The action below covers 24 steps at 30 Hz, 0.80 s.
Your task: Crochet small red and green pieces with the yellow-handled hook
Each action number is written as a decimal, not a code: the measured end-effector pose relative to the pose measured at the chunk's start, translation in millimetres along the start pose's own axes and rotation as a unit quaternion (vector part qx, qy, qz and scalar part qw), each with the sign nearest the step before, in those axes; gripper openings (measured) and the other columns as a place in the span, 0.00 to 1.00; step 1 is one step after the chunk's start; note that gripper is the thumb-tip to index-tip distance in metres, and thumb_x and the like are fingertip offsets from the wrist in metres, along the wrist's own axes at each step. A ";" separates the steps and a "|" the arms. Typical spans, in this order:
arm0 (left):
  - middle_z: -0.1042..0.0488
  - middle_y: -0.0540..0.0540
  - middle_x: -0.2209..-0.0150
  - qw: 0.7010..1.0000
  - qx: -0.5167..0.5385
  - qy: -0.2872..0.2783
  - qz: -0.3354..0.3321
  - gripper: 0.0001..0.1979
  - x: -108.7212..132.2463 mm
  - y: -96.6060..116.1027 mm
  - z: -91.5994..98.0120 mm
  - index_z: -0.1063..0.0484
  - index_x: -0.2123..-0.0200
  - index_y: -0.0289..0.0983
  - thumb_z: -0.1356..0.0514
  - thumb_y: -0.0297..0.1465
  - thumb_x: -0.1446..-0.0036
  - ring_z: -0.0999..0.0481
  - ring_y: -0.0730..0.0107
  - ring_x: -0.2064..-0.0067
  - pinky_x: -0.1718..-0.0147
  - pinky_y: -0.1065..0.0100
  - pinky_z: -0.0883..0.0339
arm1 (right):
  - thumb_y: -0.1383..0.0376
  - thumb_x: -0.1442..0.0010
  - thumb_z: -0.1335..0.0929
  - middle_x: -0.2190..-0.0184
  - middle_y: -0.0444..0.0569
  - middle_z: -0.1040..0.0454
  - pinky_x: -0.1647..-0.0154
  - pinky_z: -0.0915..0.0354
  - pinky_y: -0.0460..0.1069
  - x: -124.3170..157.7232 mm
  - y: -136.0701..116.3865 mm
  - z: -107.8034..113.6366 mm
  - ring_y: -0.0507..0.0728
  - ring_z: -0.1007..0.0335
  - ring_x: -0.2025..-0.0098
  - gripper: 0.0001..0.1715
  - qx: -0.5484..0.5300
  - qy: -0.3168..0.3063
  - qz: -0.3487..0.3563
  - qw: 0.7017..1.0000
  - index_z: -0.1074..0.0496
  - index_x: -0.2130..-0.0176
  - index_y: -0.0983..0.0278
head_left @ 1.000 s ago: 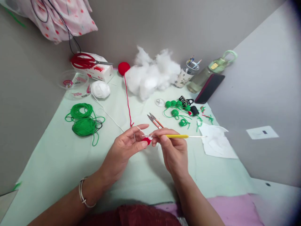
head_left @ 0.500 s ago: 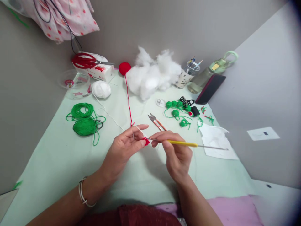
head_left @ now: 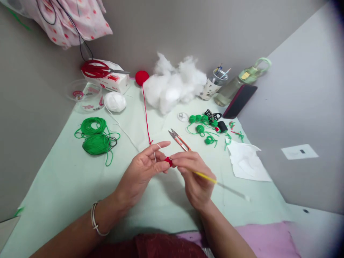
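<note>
Between thumb and fingers, my left hand (head_left: 142, 163) pinches a small red crochet piece (head_left: 168, 161). White yarn (head_left: 155, 156) loops over its raised index finger and leads back to the white yarn ball (head_left: 115, 101). My right hand (head_left: 195, 173) is closed around a crochet hook with a yellow handle (head_left: 205, 177), its fingertips touching the red piece. The hook's working tip is hidden behind the fingers. Red yarn (head_left: 146, 122) runs from the red ball (head_left: 142, 77) toward the left hand. Thread snips (head_left: 180, 140) lie just beyond my hands.
Green yarn (head_left: 96, 144) lies at left. White stuffing (head_left: 174, 87) sits at the back, beside a pen cup (head_left: 215, 84), a bottle (head_left: 233, 86) and a phone (head_left: 240, 101). Small green crochet balls (head_left: 200, 129) and white paper (head_left: 248, 161) are at right. Red scissors (head_left: 95, 69) rest on a box (head_left: 118, 84).
My right hand has turned, so the hook's back end now points lower toward me. Its fingertips have come close against the red piece. The left hand keeps its hold.
</note>
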<state>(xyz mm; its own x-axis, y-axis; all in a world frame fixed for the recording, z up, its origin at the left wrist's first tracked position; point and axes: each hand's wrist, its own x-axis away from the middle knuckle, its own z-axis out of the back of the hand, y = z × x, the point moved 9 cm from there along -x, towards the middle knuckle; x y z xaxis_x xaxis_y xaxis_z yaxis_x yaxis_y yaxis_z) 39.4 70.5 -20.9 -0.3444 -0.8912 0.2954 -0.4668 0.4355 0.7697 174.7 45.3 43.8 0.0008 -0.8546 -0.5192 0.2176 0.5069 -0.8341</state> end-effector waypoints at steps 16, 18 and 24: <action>0.21 0.52 0.69 0.991 -0.108 0.035 -0.067 0.12 2.7 21.0 12.6 0.15 0.54 0.44 0.27 0.31 0.43 0.24 0.72 0.65 0.61 0.70 0.31 | 0.66 0.27 0.33 0.68 0.48 0.20 0.62 0.25 0.53 -6.7 9.4 4.3 0.57 0.21 0.63 0.10 -0.088 -0.031 -0.049 0.994 0.21 0.58 0.59; 0.22 0.53 0.69 0.990 -0.108 0.043 -0.075 0.14 3.7 21.7 12.3 0.15 0.53 0.44 0.26 0.31 0.43 0.24 0.73 0.64 0.60 0.70 0.31 | 0.70 0.28 0.34 0.65 0.49 0.18 0.57 0.25 0.54 -3.6 -0.9 3.0 0.58 0.20 0.59 0.12 0.006 -0.036 -0.002 0.999 0.20 0.57 0.58; 0.24 0.54 0.70 0.996 -0.072 0.030 -0.047 0.16 -2.8 12.6 11.6 0.16 0.52 0.43 0.26 0.31 0.45 0.25 0.73 0.65 0.60 0.69 0.32 | 0.73 0.29 0.35 0.59 0.49 0.16 0.57 0.24 0.54 6.1 -12.7 -0.9 0.59 0.19 0.56 0.16 0.101 -0.036 0.065 0.992 0.22 0.51 0.56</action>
<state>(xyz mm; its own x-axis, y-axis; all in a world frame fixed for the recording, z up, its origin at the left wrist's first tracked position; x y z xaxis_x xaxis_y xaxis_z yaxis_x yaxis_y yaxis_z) 25.0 79.9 -18.6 -0.2528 -0.9351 0.2483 -0.3717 0.3308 0.8674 171.1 33.7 51.1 0.1106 -0.7928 -0.5993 0.4021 0.5871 -0.7026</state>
